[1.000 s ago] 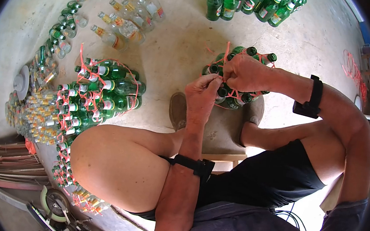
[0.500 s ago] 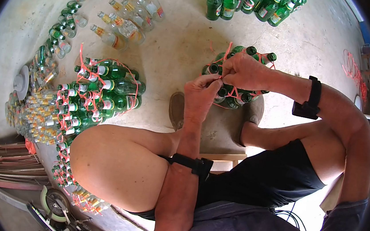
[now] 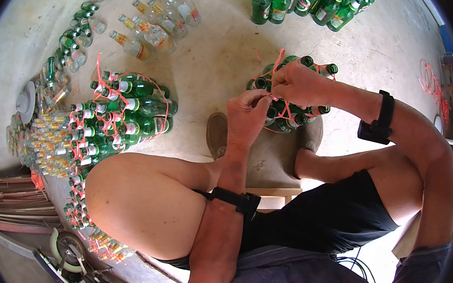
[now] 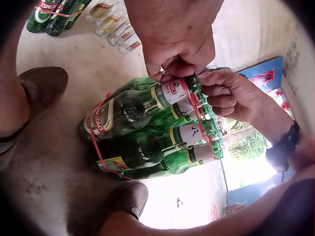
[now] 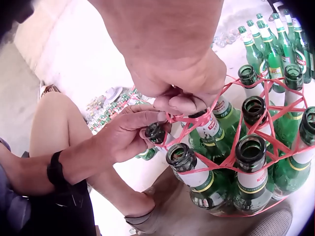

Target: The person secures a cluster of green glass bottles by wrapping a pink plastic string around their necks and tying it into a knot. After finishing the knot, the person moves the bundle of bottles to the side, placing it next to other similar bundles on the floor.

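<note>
Green glass beer bottles (image 3: 288, 124) stand in a bundle on the floor between the person's feet. Red plastic twine (image 5: 231, 160) weaves around their necks, and another band circles their lower bodies in the left wrist view. At the near-left edge of the bundle, the left hand (image 3: 245, 119) pinches the twine between thumb and forefinger beside a bottle neck. Right against it, the right hand (image 3: 300, 87) grips the twine with curled fingers. Both hands are close together over the bottle mouths; the fingers partly hide the twine between them.
Tied green bottles (image 3: 142, 106) lie to the left, with many more bottles (image 3: 52, 135) beyond. Clear bottles (image 3: 155, 33) and upright green bottles (image 3: 280, 7) stand farther off. Loose red twine (image 3: 433, 88) lies at right. Shoes (image 3: 217, 135) flank the bundle.
Both hands shift only slightly, staying together at the twine on the near-left edge of the bundle. The bottles keep their place.
</note>
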`<state>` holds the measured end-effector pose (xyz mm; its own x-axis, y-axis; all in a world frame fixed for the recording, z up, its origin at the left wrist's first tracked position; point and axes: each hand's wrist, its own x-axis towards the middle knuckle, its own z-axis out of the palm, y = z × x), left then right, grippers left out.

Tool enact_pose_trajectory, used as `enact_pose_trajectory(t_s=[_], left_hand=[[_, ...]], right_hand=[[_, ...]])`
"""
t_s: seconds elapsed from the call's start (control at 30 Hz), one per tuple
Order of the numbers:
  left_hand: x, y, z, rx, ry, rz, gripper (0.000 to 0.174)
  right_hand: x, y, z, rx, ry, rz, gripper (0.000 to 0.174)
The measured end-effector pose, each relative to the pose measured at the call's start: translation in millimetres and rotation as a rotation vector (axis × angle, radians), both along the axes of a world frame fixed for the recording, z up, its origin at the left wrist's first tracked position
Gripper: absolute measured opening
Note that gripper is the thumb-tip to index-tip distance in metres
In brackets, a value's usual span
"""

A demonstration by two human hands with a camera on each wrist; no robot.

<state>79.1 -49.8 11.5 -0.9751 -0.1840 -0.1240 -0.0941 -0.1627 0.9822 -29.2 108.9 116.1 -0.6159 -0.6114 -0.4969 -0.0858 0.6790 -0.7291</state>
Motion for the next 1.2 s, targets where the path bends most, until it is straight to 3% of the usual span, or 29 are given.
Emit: enact_pose_trajectory(t_s=[0.1, 0.2, 0.47, 0.67, 0.87, 1.2], left_hand=[[0.9, 0.1, 6.0, -0.119, 0.022, 0.011, 0.013], [0.5, 5.0, 9.5, -0.039, 0.012, 0.074, 0.011], [0.1, 4.7, 10.9, -0.115, 0.045, 0.082, 0.010], [0.6, 4.8, 10.9, -0.181, 0.073, 0.079, 0.011], [-0.4, 6.2, 16.9, -0.245, 0.093, 0.112, 0.011], [-0.4, 12.5, 4.4, -0.315, 0.123, 0.200, 0.011]], right_hand=[[-0.3, -0.8, 2.6, -0.014, 0.054, 0.007, 0.014], [4.9, -2.0, 6.1, -0.049, 0.023, -0.002, 0.014], [6.6, 0.5, -4.5, -0.125, 0.079, 0.027, 0.011], [7.8, 3.3, -24.2, -0.236, 0.356, 0.100, 0.008], [11.1, 1.2, -18.1, -0.184, 0.429, 0.105, 0.004], [13.0, 3.4, -13.8, -0.199, 0.411, 0.170, 0.007]])
